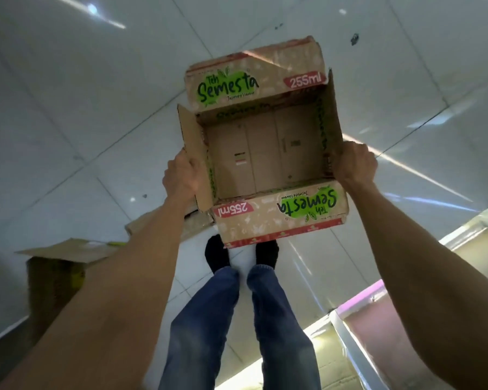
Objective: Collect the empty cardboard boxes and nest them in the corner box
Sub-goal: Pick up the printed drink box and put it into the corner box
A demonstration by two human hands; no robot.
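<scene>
An empty brown cardboard box (265, 153) printed "Teh Semesta 255ml" hangs in front of me above the floor, its mouth facing up and all its flaps spread outward. My left hand (181, 178) grips its left side flap. My right hand (355, 164) grips its right side flap. The inside is bare cardboard with nothing in it. Another brown box (54, 280) with an open flap stands on the floor at the lower left, partly hidden by my left forearm. A flattened piece of cardboard (192, 220) shows just under the held box.
White glossy floor tiles (96, 94) stretch ahead. My legs in jeans and dark socks (217, 256) stand below the box. At the lower right is a plastic-wrapped edge with a pink strip (364, 299). A dark speck (355, 38) lies on the far tiles.
</scene>
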